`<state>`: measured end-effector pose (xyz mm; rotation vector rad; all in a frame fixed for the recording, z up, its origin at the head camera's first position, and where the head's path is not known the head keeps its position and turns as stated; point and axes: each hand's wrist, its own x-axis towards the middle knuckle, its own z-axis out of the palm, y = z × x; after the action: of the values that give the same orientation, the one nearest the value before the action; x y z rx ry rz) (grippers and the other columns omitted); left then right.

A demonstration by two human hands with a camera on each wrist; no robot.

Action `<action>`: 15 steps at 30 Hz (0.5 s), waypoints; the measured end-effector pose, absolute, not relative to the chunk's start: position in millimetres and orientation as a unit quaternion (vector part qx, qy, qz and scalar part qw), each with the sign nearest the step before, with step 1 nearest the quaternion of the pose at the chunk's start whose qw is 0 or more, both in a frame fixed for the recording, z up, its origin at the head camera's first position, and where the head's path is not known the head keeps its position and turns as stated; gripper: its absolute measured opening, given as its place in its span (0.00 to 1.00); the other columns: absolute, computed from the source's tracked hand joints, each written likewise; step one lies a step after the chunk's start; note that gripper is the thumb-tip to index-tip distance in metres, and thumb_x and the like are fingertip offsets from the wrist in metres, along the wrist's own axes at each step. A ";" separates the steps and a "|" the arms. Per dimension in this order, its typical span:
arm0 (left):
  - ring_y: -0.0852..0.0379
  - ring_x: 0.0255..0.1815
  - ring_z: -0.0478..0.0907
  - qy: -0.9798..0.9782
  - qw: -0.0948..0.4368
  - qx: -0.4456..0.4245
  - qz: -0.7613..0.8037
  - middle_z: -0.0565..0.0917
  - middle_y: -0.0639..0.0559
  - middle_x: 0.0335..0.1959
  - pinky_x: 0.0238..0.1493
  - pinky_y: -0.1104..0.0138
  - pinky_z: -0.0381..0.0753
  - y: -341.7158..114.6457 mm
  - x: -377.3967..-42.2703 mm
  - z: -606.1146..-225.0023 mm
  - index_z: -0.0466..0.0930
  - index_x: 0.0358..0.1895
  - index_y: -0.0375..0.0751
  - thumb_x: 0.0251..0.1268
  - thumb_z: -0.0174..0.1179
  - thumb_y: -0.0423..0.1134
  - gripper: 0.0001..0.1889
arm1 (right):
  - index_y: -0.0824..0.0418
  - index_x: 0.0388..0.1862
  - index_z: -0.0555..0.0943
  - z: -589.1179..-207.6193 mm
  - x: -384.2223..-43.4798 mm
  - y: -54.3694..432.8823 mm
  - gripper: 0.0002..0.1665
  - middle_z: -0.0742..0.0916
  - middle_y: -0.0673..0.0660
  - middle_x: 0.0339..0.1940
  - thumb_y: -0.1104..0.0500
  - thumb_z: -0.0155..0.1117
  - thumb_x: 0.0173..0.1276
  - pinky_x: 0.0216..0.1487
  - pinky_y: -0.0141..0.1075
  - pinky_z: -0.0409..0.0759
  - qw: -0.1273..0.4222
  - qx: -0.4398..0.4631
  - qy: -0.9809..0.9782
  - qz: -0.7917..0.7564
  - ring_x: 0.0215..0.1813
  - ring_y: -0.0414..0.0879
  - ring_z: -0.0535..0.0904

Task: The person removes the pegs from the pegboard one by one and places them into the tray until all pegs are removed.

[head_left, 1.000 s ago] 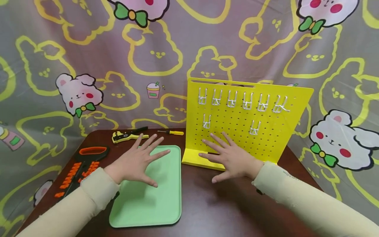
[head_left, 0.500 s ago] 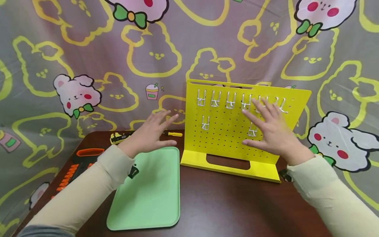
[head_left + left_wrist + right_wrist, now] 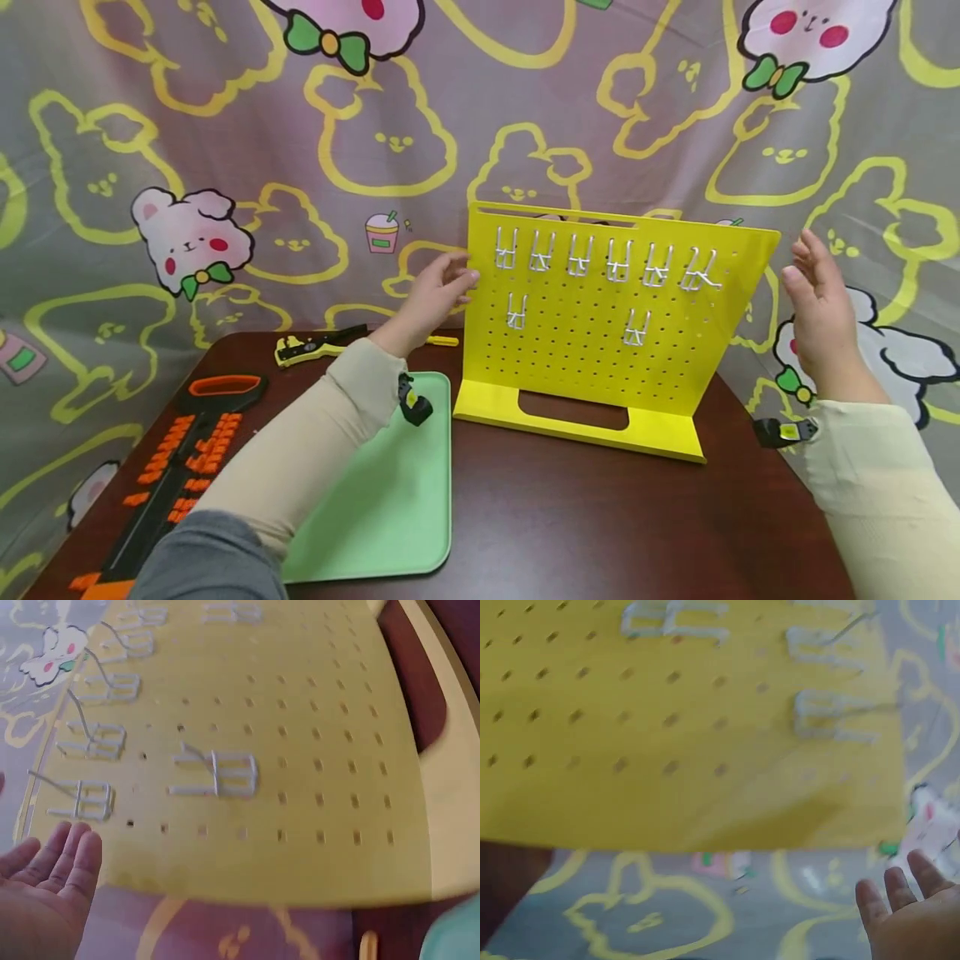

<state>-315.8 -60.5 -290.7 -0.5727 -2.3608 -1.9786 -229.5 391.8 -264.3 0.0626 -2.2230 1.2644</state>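
Left hand (image 3: 432,298) and right hand (image 3: 823,312) flank yellow perforated pegboard (image 3: 573,342)

Pegboard stands on the dark reddish-brown tabletop (image 3: 592,521), just right of a pale green rectangular tray (image 3: 408,504). It carries white bent-wire hooks (image 3: 216,774): six in the upper row, two lower. Left hand beside the board's left edge, fingers relaxed and slightly bent, empty; contact cannot be told. Right hand apart from the right edge, fingers likewise loose, empty.

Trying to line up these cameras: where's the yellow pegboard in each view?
Head: yellow pegboard stands right of centre.
Left wrist: pegboard fills most of the picture.
Right wrist: pegboard fills most of the upper half.
Shared landmark: its wire hooks, visible in all three.
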 end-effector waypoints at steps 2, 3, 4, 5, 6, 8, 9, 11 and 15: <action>0.42 0.58 0.79 -0.721 -0.011 -0.153 -0.676 0.79 0.36 0.60 0.62 0.54 0.80 -52.5 -317.8 -288.1 0.67 0.72 0.32 0.84 0.53 0.41 0.23 | 0.53 0.87 0.48 -271.7 -233.2 399.6 0.38 0.61 0.61 0.81 0.49 0.44 0.84 0.75 0.25 0.53 0.272 0.011 -0.829 0.488 0.77 0.44 0.59; 0.43 0.56 0.80 -0.705 -0.019 -0.138 -0.696 0.80 0.37 0.58 0.61 0.55 0.81 -48.6 -319.2 -287.3 0.68 0.70 0.31 0.84 0.51 0.41 0.22 | 0.54 0.87 0.48 -276.2 -235.3 403.0 0.38 0.66 0.60 0.77 0.49 0.45 0.84 0.73 0.22 0.57 0.266 0.005 -0.832 0.487 0.74 0.43 0.62; 0.45 0.54 0.80 -0.688 -0.026 -0.127 -0.714 0.80 0.37 0.55 0.59 0.57 0.82 -44.9 -320.8 -286.6 0.69 0.68 0.29 0.85 0.50 0.41 0.21 | 0.55 0.86 0.50 -280.8 -237.3 406.1 0.38 0.70 0.57 0.72 0.50 0.47 0.84 0.68 0.19 0.61 0.262 -0.001 -0.834 0.486 0.71 0.40 0.65; 0.46 0.51 0.81 -0.673 -0.032 -0.118 -0.730 0.81 0.38 0.52 0.57 0.59 0.83 -41.4 -322.1 -285.9 0.70 0.66 0.28 0.85 0.49 0.41 0.20 | 0.55 0.85 0.54 -285.7 -239.3 409.1 0.37 0.74 0.53 0.67 0.51 0.49 0.84 0.64 0.17 0.65 0.257 -0.011 -0.836 0.485 0.67 0.38 0.69; 0.48 0.49 0.81 -0.657 -0.036 -0.109 -0.745 0.81 0.39 0.49 0.54 0.62 0.84 -38.1 -323.9 -285.8 0.70 0.65 0.28 0.86 0.48 0.41 0.19 | 0.54 0.83 0.58 -290.8 -240.7 412.1 0.34 0.76 0.48 0.62 0.52 0.52 0.83 0.60 0.17 0.69 0.251 -0.021 -0.835 0.489 0.63 0.35 0.72; 0.49 0.46 0.81 -0.627 -0.043 -0.094 -0.772 0.80 0.42 0.45 0.49 0.66 0.85 -32.0 -326.7 -286.1 0.70 0.63 0.27 0.86 0.48 0.40 0.18 | 0.50 0.74 0.69 -301.0 -243.6 417.5 0.25 0.77 0.40 0.51 0.57 0.56 0.81 0.49 0.16 0.75 0.231 -0.038 -0.822 0.519 0.52 0.30 0.74; 0.50 0.45 0.81 -0.612 -0.044 -0.088 -0.785 0.80 0.43 0.44 0.47 0.67 0.85 -29.2 -327.6 -286.3 0.70 0.63 0.28 0.86 0.48 0.39 0.17 | 0.49 0.67 0.73 -306.0 -244.6 419.8 0.20 0.76 0.37 0.46 0.60 0.58 0.80 0.45 0.16 0.77 0.221 -0.044 -0.810 0.542 0.47 0.28 0.75; 0.51 0.43 0.81 -0.583 -0.044 -0.080 -0.808 0.80 0.43 0.42 0.44 0.69 0.85 -23.8 -328.3 -286.6 0.69 0.62 0.30 0.85 0.49 0.39 0.15 | 0.45 0.55 0.74 -315.3 -245.3 423.4 0.14 0.77 0.38 0.43 0.63 0.58 0.79 0.39 0.17 0.78 0.191 -0.058 -0.792 0.577 0.41 0.27 0.76; 0.52 0.41 0.82 -0.542 -0.032 -0.080 -0.836 0.81 0.43 0.43 0.44 0.68 0.85 -13.4 -328.6 -285.0 0.70 0.62 0.36 0.85 0.50 0.39 0.13 | 0.57 0.56 0.75 -328.1 -248.7 425.4 0.10 0.78 0.40 0.40 0.65 0.57 0.79 0.37 0.19 0.81 0.157 -0.077 -0.797 0.578 0.38 0.28 0.78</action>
<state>-328.6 -13.4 -285.0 -0.2563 -1.7380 -2.6824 -248.7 425.4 -328.1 -0.2192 -2.2794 1.6552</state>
